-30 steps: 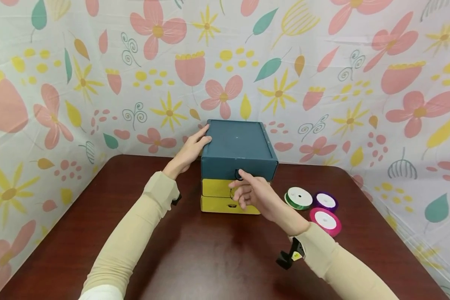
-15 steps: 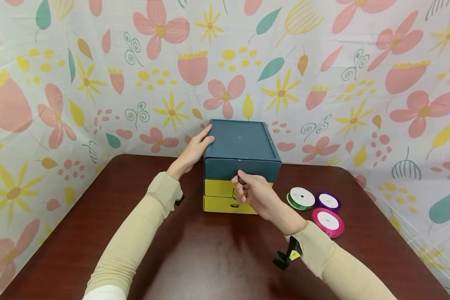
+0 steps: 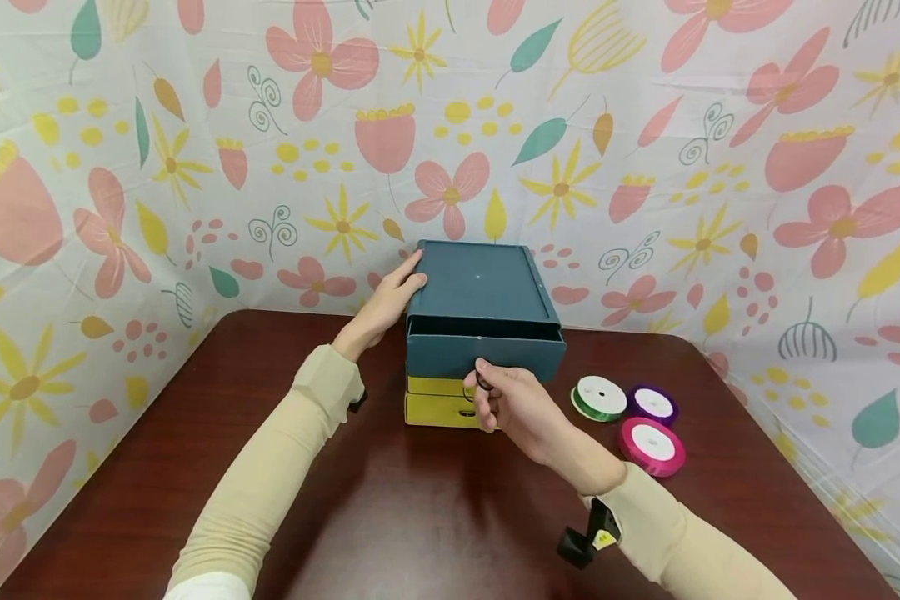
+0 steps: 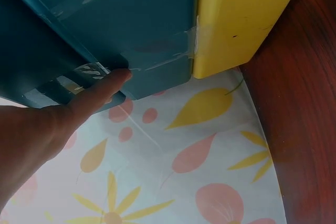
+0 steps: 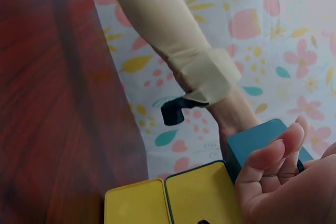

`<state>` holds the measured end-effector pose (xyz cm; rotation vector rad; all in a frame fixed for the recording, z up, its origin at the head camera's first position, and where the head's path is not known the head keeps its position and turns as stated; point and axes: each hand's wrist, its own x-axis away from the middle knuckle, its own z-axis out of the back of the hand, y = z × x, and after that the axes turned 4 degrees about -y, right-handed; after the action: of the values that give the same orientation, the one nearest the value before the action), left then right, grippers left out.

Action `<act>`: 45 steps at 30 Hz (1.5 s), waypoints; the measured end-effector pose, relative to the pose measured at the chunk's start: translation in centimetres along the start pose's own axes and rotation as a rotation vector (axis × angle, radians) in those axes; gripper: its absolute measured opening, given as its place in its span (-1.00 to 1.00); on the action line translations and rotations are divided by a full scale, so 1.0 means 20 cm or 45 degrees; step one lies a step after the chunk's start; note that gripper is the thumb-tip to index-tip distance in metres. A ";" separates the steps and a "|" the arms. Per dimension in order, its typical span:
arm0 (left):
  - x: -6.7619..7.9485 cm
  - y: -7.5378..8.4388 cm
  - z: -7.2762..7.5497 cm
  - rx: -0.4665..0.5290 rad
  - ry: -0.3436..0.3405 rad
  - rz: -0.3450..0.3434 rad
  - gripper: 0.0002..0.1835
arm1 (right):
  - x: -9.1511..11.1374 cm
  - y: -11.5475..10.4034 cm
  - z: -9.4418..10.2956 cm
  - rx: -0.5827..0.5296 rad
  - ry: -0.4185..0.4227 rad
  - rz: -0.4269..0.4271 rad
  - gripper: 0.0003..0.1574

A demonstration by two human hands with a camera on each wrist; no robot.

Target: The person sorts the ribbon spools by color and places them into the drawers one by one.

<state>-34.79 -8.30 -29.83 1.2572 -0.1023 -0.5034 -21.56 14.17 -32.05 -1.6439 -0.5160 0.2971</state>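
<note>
Head cam is showing the right hand (image 3: 521, 408) up front, and its grip is closing finger and thumb on a black ring pull (image 3: 483, 381). Fingers are covering part of the ring, so I'm not seeing all of it. That ring is hanging off the blue drawer (image 3: 442, 357), which is sticking partway out at the top of the stack; the gap behind its front is looking too dark to make anything out. Left hand (image 3: 382, 308) is resting on the side of the blue case (image 3: 483, 279), fingers fairly straight. Two yellow drawers (image 3: 431, 409) are sitting below, right ends partly hiding behind the right hand.

Farther right on the bench (image 3: 420, 517), green (image 3: 598, 398), purple (image 3: 652, 404) and pink (image 3: 652, 447) spools are lying close together, and only the head view is catching them. Left wrist is showing a finger touching the blue side, plus clear tape (image 4: 178, 57) the head view isn't revealing. Right wrist is cutting off the right hand and the yellow fronts at the frame edge.
</note>
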 end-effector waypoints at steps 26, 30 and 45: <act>0.00 0.00 -0.01 -0.029 0.013 -0.011 -0.35 | 0.23 0.04 -0.09 -0.006 -0.175 -0.009 -0.56; 0.00 0.00 -0.01 -0.040 0.012 -0.013 -0.36 | 0.25 0.04 -0.10 -0.014 -0.187 -0.007 -0.56; 0.00 0.00 0.00 -0.012 -0.004 -0.023 -0.35 | 0.32 0.07 -0.12 -0.031 -0.288 -0.015 -0.52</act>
<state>-34.76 -8.24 -29.81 1.2490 -0.0910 -0.5210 -14.60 15.23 -32.50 -1.6397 -0.7015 0.4734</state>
